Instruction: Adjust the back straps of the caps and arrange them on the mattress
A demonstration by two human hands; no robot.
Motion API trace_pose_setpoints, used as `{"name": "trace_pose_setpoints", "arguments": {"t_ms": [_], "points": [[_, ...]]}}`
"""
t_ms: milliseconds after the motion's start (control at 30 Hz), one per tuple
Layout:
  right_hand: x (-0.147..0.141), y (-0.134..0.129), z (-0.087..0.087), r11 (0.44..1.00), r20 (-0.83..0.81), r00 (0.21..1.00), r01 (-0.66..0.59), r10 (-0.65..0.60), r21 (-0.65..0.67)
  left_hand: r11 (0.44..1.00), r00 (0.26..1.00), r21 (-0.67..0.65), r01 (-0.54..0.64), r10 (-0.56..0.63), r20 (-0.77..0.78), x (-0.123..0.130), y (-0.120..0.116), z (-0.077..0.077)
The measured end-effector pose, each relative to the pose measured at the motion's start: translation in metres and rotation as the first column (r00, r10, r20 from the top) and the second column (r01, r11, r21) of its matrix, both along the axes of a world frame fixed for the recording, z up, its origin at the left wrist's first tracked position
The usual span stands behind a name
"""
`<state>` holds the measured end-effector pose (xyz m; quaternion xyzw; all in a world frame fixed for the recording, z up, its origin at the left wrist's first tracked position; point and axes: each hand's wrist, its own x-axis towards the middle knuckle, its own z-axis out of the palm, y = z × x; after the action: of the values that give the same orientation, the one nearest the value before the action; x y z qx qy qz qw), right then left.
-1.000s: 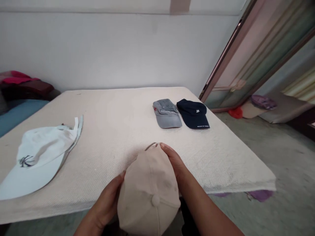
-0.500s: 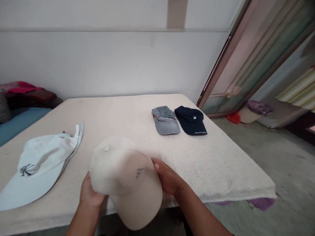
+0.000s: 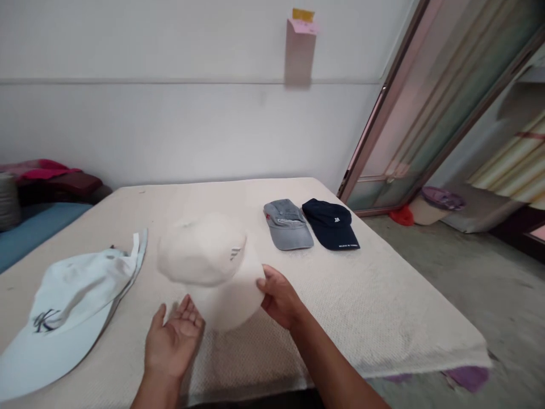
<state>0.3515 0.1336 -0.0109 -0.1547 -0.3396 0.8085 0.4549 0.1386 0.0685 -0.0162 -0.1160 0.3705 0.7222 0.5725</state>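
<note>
The beige cap has shifted inward from the near edge of the cream cover — our right hand pinches its brim; our left hand grips nothing. We judge this repositioning, the next move calling for a steady hold. Near the right edge lie a grey cap and navy cap.

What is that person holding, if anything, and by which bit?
The right hand holds the beige cap by the edge of its brim. The left hand is open, palm up, near the brim; I can't tell whether it touches.
</note>
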Motion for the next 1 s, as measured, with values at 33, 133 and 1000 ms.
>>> {"name": "trace_pose_setpoints", "arguments": {"t_ms": [33, 133, 1000], "points": [[-0.004, 0.012, 0.001, 0.999, -0.019, 0.999, 0.033, -0.032, 0.011, 1.000, 1.000, -0.010, 0.022, -0.022, 0.013, 0.003, 0.001, -0.001], [-0.011, 0.058, -0.003, 0.986, -0.021, 0.986, 0.165, -0.165, -0.003, 0.996, 0.996, 0.004, 0.084, -0.084, 0.030, 0.011, 0.002, -0.003], [-0.024, 0.113, -0.073, 0.781, 0.532, 0.620, 0.610, -0.576, 0.135, 0.999, 0.997, 0.031, 0.030, -0.032, 0.064, 0.002, -0.007, -0.002]]}}
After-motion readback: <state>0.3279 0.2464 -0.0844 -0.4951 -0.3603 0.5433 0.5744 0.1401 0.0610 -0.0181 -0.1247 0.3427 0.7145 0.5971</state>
